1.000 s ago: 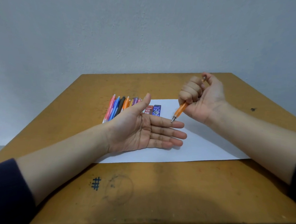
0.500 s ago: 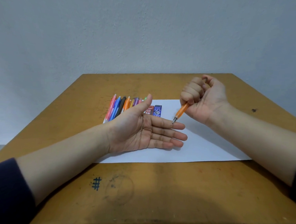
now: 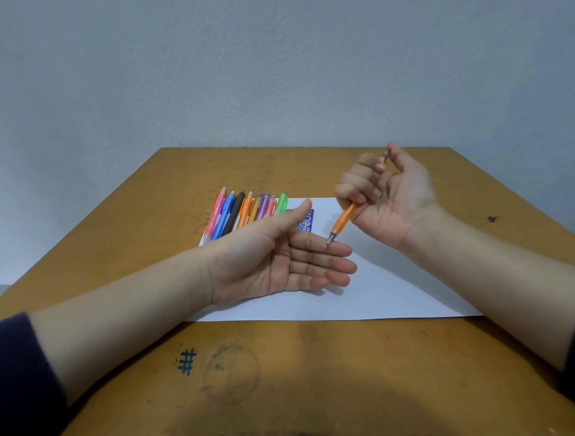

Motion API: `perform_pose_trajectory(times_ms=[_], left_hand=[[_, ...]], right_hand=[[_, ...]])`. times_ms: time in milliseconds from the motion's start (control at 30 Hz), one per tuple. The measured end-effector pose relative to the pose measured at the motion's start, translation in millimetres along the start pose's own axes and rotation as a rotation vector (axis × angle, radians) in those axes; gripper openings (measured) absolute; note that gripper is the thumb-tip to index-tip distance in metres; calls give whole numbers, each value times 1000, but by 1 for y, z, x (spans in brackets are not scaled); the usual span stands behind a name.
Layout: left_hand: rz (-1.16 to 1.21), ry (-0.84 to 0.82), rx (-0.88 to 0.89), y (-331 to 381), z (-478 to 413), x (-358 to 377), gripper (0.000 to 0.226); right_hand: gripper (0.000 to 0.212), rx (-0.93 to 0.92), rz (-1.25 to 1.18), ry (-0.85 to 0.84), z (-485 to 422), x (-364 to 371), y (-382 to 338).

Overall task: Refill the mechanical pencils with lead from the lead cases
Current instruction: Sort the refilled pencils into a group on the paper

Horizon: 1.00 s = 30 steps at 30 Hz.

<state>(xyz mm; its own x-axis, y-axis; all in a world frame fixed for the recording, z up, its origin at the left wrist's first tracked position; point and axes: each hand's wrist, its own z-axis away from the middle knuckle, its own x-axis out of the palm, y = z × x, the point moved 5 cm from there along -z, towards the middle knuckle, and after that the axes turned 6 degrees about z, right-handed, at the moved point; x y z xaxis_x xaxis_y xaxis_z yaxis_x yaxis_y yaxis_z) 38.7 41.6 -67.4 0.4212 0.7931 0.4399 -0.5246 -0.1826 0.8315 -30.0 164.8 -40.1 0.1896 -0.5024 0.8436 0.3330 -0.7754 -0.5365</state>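
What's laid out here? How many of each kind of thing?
Pencils in the row: 8, judging by tips
Single orange pencil, in right hand: 1
Blue lead case, partly hidden by left hand: 1
Paper sheet: 1
Total: 11

- My left hand (image 3: 277, 264) lies palm up, fingers straight and together, thumb raised.
- My right hand (image 3: 390, 200) is held higher, fingers curled round the orange pencil (image 3: 344, 219), thumb at its top.
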Motion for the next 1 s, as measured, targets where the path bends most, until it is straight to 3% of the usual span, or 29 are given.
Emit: perform_pose_trajectory(times_ms=[267,567,867,1000], left_hand=[[-4,155,102,7,4,-9,39],[18,214,241,13,6,-15,21],[-42,246,359,18,4,-21,20],[-229,297,477,23,9,-19,20]], right_hand=[[58,-16,94,-26,-1,7,5],[40,22,436,-33,2,9,16],[30,-33,640,-49,6,9,13],[29,-34,658,-30,8,8,14]])
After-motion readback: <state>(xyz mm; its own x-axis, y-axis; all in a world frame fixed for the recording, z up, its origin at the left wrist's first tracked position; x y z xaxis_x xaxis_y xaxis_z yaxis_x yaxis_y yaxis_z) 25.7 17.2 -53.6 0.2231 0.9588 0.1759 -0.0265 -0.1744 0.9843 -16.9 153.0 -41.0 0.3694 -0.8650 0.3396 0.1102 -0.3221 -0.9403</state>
